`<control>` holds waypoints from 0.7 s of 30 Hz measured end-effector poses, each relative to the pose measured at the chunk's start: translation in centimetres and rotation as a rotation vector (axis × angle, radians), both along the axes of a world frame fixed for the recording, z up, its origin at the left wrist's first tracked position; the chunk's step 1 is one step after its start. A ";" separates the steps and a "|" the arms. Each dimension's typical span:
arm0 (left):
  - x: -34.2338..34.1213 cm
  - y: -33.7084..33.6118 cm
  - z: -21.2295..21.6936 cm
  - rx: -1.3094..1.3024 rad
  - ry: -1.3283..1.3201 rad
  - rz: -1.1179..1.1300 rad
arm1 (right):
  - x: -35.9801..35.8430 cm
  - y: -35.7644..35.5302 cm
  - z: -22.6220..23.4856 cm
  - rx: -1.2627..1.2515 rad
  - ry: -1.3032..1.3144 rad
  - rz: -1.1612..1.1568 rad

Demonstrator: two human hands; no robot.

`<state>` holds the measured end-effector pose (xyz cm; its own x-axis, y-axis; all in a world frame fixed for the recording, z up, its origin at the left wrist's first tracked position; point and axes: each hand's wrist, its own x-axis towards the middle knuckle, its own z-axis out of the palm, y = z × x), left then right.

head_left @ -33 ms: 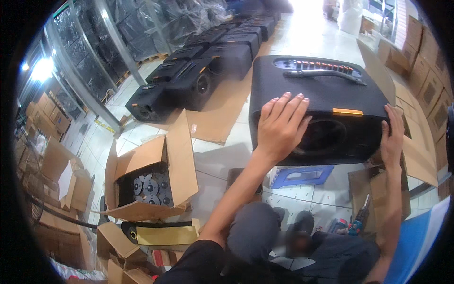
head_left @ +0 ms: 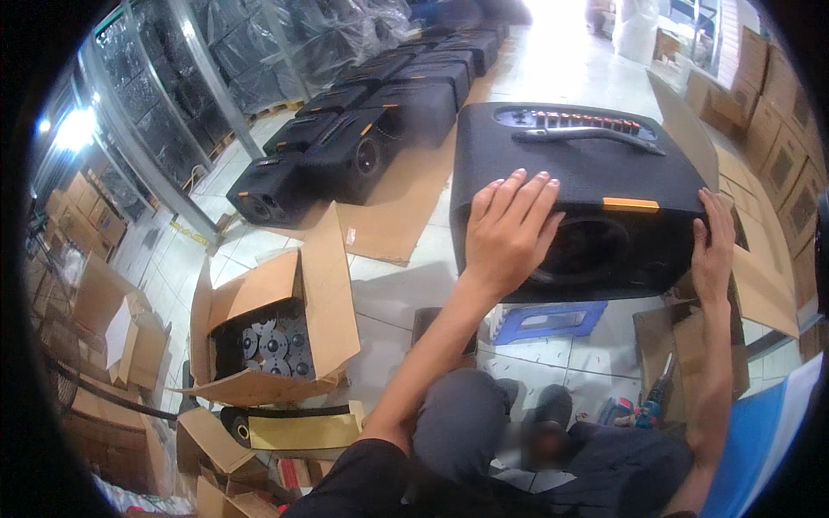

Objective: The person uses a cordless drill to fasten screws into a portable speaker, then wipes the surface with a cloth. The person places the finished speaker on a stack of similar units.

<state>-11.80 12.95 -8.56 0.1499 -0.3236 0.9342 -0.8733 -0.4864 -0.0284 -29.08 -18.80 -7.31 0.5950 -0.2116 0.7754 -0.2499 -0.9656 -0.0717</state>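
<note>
A black portable speaker [head_left: 587,164] stands before me, with a strap handle [head_left: 596,136], a row of knobs [head_left: 591,122] on its top and an orange plate [head_left: 630,205] on its upper front edge. My left hand [head_left: 509,229] lies over the top front edge at its left end, fingers stretched out. Against the right side rests my right hand [head_left: 715,246], its fingers straight and pointing up. Neither hand is wrapped round anything. The round speaker opening [head_left: 587,250] on the front is partly covered by my left hand. A blue and white plastic stool [head_left: 553,321] shows under the speaker.
An open carton [head_left: 332,302] of round speaker drivers [head_left: 275,344] stands at the left. A power drill [head_left: 654,399] is on the floor near my right leg. Beyond are rows of black speakers [head_left: 345,147] on cardboard. Stacked cartons [head_left: 781,138] line the right.
</note>
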 end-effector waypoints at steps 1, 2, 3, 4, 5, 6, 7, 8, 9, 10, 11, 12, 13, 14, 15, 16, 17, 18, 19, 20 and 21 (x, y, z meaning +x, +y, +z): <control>0.0 -0.1 0.0 0.018 0.023 0.013 | -0.1 0.0 0.0 0.010 -0.009 0.021; 0.1 -0.2 0.0 0.001 0.002 0.005 | 0.0 0.1 0.0 0.006 -0.012 0.024; 0.1 -0.2 0.0 0.003 0.003 0.008 | 0.0 0.1 0.0 0.002 -0.015 0.029; 0.2 -0.2 -0.1 0.000 -0.001 0.010 | 0.0 0.1 0.0 -0.005 -0.014 0.017; 0.2 -0.2 -0.1 0.000 -0.003 0.015 | 0.0 0.1 0.0 -0.009 -0.017 0.017; 0.1 -0.2 -0.1 0.010 0.001 0.018 | 0.0 0.1 0.0 -0.002 -0.015 0.033; 0.2 -0.1 -0.1 0.011 0.002 0.019 | 0.0 0.2 0.1 -0.004 -0.013 0.033; 0.1 -0.1 -0.1 0.012 0.002 0.020 | 0.0 0.2 0.1 -0.007 -0.005 0.018; 0.1 -0.1 -0.2 0.012 0.001 0.017 | 0.0 0.3 0.1 -0.006 -0.006 0.023; 0.2 -0.1 -0.1 0.012 -0.001 0.015 | 0.0 0.4 0.1 -0.005 -0.001 0.012; 0.2 -0.1 -0.1 0.013 -0.002 0.014 | 0.0 0.4 0.2 -0.004 0.012 -0.022; 0.2 -0.1 -0.1 0.011 -0.003 0.010 | 0.0 0.5 0.2 -0.001 0.009 -0.002; 0.2 -0.1 -0.1 0.010 -0.003 0.007 | 0.0 0.6 0.3 0.003 0.013 -0.005; 0.2 -0.1 -0.1 0.007 -0.007 0.001 | -0.1 0.6 0.3 0.006 0.022 -0.032; 0.3 -0.1 -0.1 0.009 -0.002 0.001 | -0.1 0.6 0.3 0.010 0.014 -0.006; 0.3 -0.1 -0.1 0.009 0.000 -0.001 | -0.1 0.6 0.3 0.013 0.012 -0.003; 0.2 -0.1 -0.1 0.006 0.004 -0.003 | -0.2 0.5 0.3 0.017 0.010 0.001; 0.2 -0.1 -0.1 0.009 0.000 -0.002 | -0.2 0.5 0.3 0.017 0.010 0.000; 0.2 -0.1 -0.1 0.009 -0.001 0.000 | -0.2 0.3 0.2 0.019 0.011 0.001; 0.2 -0.2 -0.1 0.014 0.003 0.007 | -0.2 0.2 0.1 0.002 0.009 -0.007; 0.2 -0.1 -0.1 0.010 0.002 -0.005 | -0.1 0.0 0.1 0.017 0.007 0.008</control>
<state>-11.62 12.82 -8.63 0.1505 -0.3341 0.9304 -0.8758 -0.4817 -0.0314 -29.21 -18.79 -7.24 0.6021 -0.2198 0.7676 -0.2423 -0.9663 -0.0866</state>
